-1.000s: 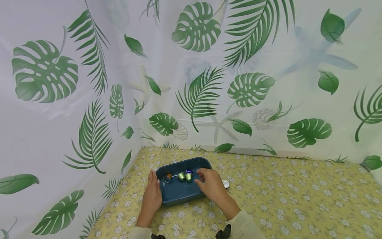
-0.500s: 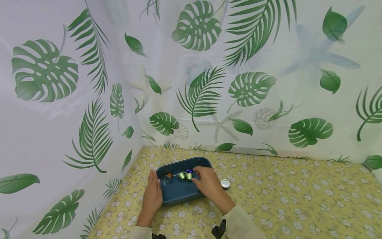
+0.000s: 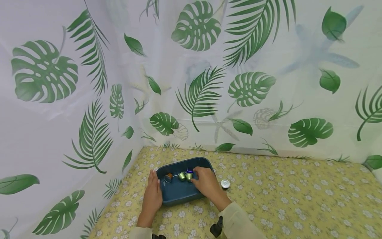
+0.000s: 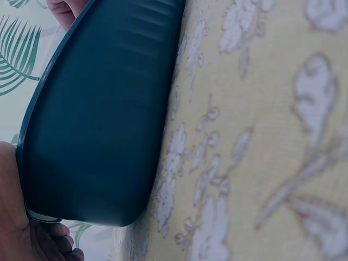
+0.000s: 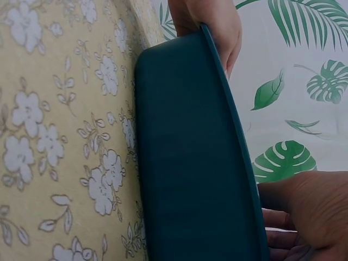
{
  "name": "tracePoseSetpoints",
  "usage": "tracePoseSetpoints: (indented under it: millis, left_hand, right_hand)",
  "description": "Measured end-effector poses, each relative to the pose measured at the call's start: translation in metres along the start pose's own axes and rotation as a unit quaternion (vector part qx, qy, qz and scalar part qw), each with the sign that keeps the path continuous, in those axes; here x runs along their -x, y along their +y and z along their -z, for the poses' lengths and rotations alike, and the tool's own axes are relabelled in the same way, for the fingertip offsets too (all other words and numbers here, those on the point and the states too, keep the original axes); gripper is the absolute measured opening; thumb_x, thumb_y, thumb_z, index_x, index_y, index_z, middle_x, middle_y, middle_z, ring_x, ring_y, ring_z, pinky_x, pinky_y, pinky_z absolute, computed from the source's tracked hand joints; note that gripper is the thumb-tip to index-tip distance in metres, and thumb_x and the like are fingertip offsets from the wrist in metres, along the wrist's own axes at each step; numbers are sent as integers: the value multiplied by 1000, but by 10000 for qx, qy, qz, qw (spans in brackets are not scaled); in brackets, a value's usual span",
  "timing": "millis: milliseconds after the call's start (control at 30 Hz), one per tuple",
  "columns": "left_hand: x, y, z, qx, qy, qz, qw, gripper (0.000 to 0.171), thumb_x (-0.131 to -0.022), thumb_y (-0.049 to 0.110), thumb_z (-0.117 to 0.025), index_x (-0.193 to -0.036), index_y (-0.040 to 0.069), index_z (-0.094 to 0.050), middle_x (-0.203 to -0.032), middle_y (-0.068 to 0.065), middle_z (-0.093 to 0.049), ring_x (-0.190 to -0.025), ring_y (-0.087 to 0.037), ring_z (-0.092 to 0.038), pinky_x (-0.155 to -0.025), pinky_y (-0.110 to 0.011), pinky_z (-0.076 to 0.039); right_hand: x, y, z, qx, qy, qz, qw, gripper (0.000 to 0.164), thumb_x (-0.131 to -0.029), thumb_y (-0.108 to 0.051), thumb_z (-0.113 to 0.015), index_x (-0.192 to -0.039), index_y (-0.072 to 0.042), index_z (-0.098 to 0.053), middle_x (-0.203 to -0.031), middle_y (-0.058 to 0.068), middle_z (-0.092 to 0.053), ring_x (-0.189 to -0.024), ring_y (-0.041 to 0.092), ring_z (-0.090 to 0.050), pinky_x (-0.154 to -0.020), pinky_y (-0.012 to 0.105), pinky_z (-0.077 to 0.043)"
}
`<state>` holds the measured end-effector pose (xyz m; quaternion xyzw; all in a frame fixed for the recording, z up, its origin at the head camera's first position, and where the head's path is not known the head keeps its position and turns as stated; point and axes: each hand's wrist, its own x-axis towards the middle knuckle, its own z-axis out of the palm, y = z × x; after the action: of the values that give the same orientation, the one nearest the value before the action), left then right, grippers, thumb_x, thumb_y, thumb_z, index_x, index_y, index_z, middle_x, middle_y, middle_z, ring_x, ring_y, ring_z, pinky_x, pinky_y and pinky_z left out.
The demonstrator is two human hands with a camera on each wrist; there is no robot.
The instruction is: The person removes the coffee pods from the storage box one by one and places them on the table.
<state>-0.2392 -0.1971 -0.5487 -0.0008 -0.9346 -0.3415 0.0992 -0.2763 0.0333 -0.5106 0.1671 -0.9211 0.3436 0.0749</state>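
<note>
A dark blue tray (image 3: 179,194) stands on the floral cloth. My left hand (image 3: 153,194) lies along its left end, fingers extended against the wall; in the left wrist view that hand (image 4: 16,212) is at the tray's corner. Inside the tray are two light-green coffee capsules (image 3: 182,176), a purple capsule (image 3: 189,170) and an orange one (image 3: 168,178). My right hand (image 3: 207,182) reaches over the right end, thumb and forefinger bent right beside the purple capsule and the nearer green one. Whether it grips one, I cannot tell; the tray wall hides its fingertips in the right wrist view.
A capsule with a white lid (image 3: 225,184) sits on the yellow flowered cloth (image 3: 283,196) to the right of the tray. Leaf-printed white sheets (image 3: 209,99) rise behind the cloth and along the left.
Over the last second my right hand has shifted slightly left, bringing its fingers up to the purple and green capsules. My left hand and the tray have hardly moved.
</note>
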Motion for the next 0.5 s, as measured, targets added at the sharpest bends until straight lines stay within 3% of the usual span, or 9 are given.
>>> tracePoseSetpoints:
  millis: [300, 500]
  left_hand:
    - [0, 1, 0, 3, 13, 10, 10000, 61, -114, 34, -24, -160, -5, -15, -168, -22, -7, -151, -42, -20, -116, -60, -29]
    - [1, 0, -1, 14, -9, 10, 10000, 59, -114, 32, -25, -160, -4, -14, -169, -20, -5, -151, -42, -21, -115, -60, -29]
  right_hand:
    - [-2, 0, -5, 182, -160, -216, 9995, 42, -88, -16, -82, -124, 1, -69, -103, 13, -72, -82, 21, -68, -68, 36, -57]
    - [-8, -1, -9, 231, -275, -335, 9988, 42, -89, -16, -81, -125, 0, -69, -115, 16, -72, -79, 21, -71, -70, 37, -59]
